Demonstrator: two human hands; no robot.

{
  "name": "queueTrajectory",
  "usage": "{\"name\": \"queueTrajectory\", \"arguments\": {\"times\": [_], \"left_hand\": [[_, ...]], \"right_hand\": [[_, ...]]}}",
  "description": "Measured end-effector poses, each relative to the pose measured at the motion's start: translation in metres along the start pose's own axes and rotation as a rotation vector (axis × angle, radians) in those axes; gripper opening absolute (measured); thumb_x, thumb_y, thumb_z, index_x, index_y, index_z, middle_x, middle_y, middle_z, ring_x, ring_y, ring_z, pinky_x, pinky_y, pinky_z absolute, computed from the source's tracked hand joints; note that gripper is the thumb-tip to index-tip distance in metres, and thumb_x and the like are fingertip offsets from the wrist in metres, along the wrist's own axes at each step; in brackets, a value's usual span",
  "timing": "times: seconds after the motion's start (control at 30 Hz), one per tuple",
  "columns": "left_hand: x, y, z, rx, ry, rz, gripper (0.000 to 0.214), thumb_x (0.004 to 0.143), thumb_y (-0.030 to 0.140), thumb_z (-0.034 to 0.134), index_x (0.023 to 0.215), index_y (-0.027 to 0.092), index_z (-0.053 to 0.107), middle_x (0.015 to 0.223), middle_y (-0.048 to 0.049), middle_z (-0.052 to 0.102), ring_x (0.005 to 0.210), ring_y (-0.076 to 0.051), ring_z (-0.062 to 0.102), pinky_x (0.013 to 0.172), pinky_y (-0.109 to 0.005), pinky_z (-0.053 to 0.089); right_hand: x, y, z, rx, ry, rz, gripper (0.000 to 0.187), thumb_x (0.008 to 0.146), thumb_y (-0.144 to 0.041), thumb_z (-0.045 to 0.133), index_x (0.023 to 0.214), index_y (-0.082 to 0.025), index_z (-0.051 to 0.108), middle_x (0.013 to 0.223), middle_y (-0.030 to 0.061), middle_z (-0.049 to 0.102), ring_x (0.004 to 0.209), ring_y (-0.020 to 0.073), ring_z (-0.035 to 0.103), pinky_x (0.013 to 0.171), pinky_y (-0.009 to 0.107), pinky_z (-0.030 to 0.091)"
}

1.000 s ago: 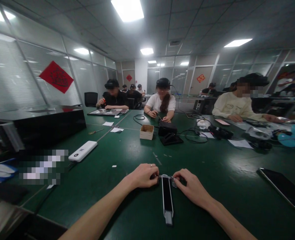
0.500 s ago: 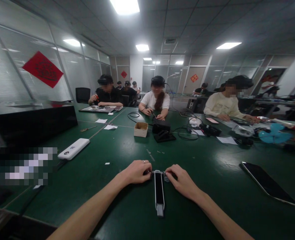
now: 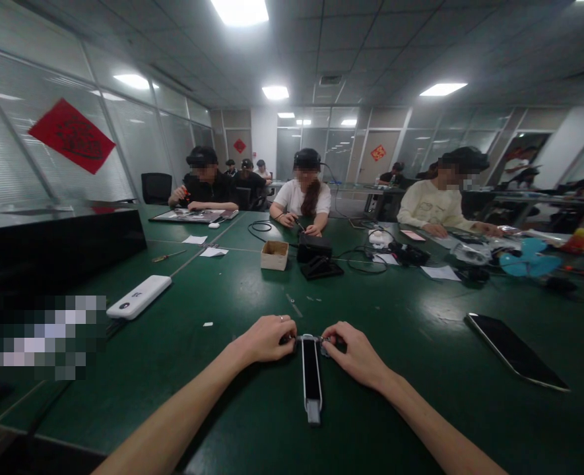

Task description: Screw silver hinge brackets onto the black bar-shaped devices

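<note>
A narrow device (image 3: 311, 373) with a black face, a white rim and a grey block at its near end lies on the green table. Small metal-looking parts stick out to both sides at its far end. My left hand (image 3: 272, 339) is closed at the left one, thumb and fingers pinched, hiding most of what they hold. On the other side my right hand (image 3: 354, 349) pinches a small greyish piece (image 3: 325, 348) at the device's far right corner. Its exact kind is too small to tell.
A dark tablet (image 3: 514, 349) lies to the right, a white power bank (image 3: 140, 297) to the left. Farther off stand a small open box (image 3: 274, 257) and a black stand (image 3: 321, 267) with cables. Several people sit across the table, and a blue fan (image 3: 530, 258) lies at right.
The whole view has turned slightly right, so the scene sits farther left. My right fingers have shifted a little on the small piece; my left hand keeps its pinch.
</note>
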State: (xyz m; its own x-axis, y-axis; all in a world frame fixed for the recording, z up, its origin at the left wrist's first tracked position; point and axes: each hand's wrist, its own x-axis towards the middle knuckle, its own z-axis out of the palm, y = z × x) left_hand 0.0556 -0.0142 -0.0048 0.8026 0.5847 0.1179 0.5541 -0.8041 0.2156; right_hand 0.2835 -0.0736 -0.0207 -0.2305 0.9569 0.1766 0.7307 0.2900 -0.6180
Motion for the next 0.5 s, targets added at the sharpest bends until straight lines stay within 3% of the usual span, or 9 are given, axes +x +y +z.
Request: {"name": "queueTrajectory", "arguments": {"times": [0.5], "left_hand": [[0.0016,-0.0012,0.0031,0.01,0.006,-0.009,0.01,0.083,0.021,0.052,0.09,0.018,0.058,0.087,-0.0015,0.061,0.076,-0.015,0.058,0.069,-0.024,0.043]], "right_hand": [[0.0004,-0.0013,-0.0009,0.001,0.007,-0.018,0.016,0.089,-0.026,0.048,0.09,-0.018,0.062,0.086,0.0043,0.059,0.078,0.0168,0.054,0.07,0.03,0.045]]}}
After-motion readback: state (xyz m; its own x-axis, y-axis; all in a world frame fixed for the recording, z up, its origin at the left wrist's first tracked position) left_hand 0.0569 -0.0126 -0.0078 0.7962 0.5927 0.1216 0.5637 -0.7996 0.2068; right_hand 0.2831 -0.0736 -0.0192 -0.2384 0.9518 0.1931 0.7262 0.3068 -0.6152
